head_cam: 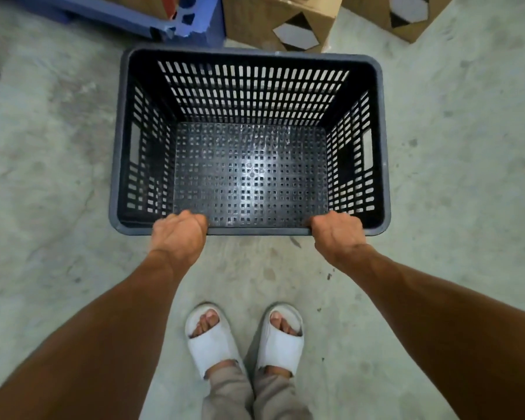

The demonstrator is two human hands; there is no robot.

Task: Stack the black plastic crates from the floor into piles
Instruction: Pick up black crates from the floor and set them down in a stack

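Gripping: head view, both hands curled over the near rim of the black crate (250,140).
Left hand (178,234): at 7 o'clock of the crate, fingers wrapped tight over the rim edge.
Right hand (337,233): at 5 o'clock, clenched on the same rim.
Crate: open side up, empty, in the middle of the view above the concrete floor (43,177); whether it touches the floor cannot be told.
At 12 o'clock: cardboard boxes (281,19); a blue plastic item (191,22) at 11.
At 6 o'clock: white slippers (246,338).
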